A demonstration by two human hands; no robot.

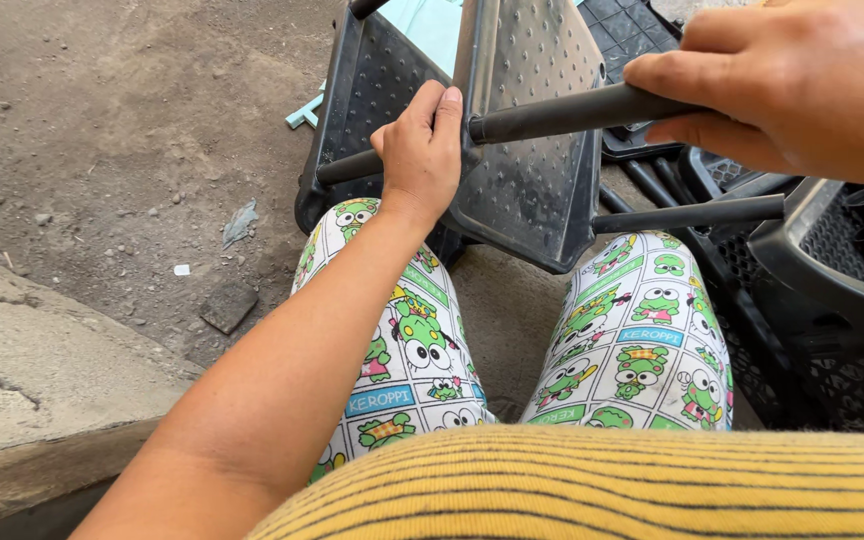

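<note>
Right hand, dusty black perforated shelf panel

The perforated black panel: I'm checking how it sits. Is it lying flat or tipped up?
Tipped up: the panel stands on edge above the knees, on a rod both hands grip.

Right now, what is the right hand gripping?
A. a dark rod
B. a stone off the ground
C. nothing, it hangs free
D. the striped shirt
A: the right hand is closed around a dark rod that runs across the perforated black tray, while the left hand holds the same assembly.
</note>
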